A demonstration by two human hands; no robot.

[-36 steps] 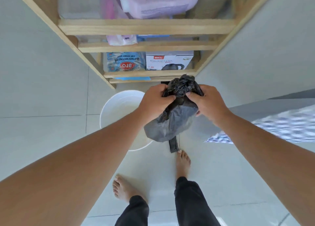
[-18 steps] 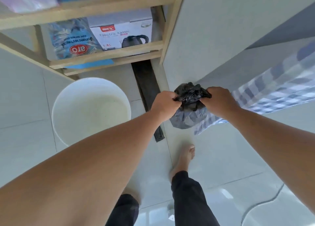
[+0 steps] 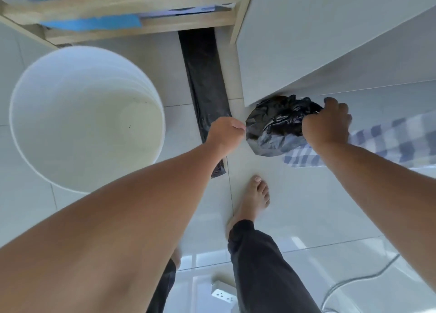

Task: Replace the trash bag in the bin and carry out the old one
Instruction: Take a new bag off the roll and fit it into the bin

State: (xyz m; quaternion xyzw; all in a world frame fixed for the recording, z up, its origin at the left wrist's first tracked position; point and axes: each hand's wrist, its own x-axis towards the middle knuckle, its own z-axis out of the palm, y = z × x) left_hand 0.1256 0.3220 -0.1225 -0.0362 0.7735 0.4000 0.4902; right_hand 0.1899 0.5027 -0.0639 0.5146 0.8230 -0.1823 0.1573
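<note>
The old trash bag [image 3: 271,133], black, crumpled and bunched, hangs low beside a white panel. My right hand [image 3: 328,126] grips its gathered top from the right. My left hand [image 3: 226,133] is a closed fist at the bag's left edge, fingertips touching the plastic; I cannot tell whether they pinch it. The white round bin [image 3: 87,119] stands on the floor to the left, unlined and empty. A folded black bag [image 3: 205,88] lies flat on the tiles between the bin and the old bag.
A wooden shelf unit [image 3: 141,13] with boxes and packets stands behind the bin. A blue checked cloth [image 3: 389,142] lies to the right. My bare right foot [image 3: 254,199] stands below the bag. A white power strip [image 3: 223,296] and cable [image 3: 354,282] lie near the bottom.
My view has tilted down and to the right. The bag went down and right, away from the bin, toward the panel. My left hand has slipped from the bag's top to its left edge.
</note>
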